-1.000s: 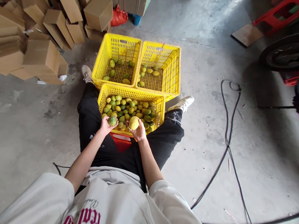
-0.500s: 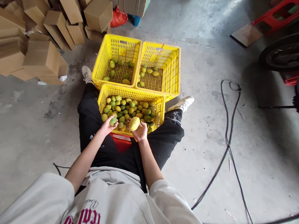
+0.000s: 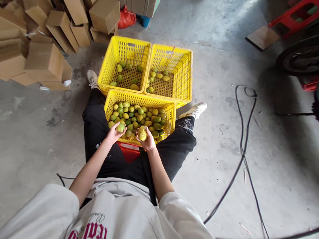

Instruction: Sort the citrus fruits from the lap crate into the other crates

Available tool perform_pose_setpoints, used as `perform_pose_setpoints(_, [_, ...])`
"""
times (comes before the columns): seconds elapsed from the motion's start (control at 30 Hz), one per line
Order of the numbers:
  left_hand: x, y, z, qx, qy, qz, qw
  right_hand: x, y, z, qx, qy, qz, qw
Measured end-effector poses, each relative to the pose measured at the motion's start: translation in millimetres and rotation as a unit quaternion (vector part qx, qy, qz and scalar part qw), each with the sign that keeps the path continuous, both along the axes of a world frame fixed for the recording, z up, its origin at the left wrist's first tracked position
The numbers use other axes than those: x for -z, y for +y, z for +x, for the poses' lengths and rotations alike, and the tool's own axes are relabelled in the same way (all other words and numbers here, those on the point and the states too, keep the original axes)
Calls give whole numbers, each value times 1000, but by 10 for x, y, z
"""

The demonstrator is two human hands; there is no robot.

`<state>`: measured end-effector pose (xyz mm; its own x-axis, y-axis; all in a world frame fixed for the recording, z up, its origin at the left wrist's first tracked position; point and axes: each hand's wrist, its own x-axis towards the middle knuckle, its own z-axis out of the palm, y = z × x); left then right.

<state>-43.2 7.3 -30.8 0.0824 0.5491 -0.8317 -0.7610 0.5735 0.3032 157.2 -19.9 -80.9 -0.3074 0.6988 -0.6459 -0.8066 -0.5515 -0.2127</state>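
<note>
My left hand (image 3: 112, 134) is closed round a green lemon (image 3: 120, 127). In my right hand (image 3: 149, 141) sits a yellow lemon (image 3: 142, 133) with a bumpy-looking skin, fingers wrapped about its side. Both hands are over the near edge of the front yellow crate (image 3: 173, 116), which lies between my knees. Many green and yellow lemons (image 3: 140, 117) cover the bottom of that crate. Behind it stand a left rear crate (image 3: 104, 72) and a right rear crate (image 3: 187, 74), each with several lemons on its slotted floor.
Open cardboard boxes (image 3: 45, 61) are heaped at the upper left, beside a red bag (image 3: 126, 18). Something red (image 3: 129, 153) shows under the front crate. A black cable (image 3: 242, 152) loops over the concrete floor at right, below a wheel (image 3: 307, 56).
Both lemons have been turned in the fingers: more of the green one shows now, and the yellow one presents a rougher side. The hands have barely shifted; the crates stay put.
</note>
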Motion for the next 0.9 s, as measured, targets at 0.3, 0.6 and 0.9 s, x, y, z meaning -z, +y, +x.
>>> perform_pose_setpoints(0.3, [-29,-3,7,34,10,20,999,-108,-18,15,29,32,75,996])
perform_pose_setpoints(0.6, [-12,3,-5,-16,0,9,1000,11,-11,14,-5,20,17,1000])
perform_pose_setpoints(0.9, [-48,11,18,21,21,-14,999,-37,-3,36,23,15,15,1000])
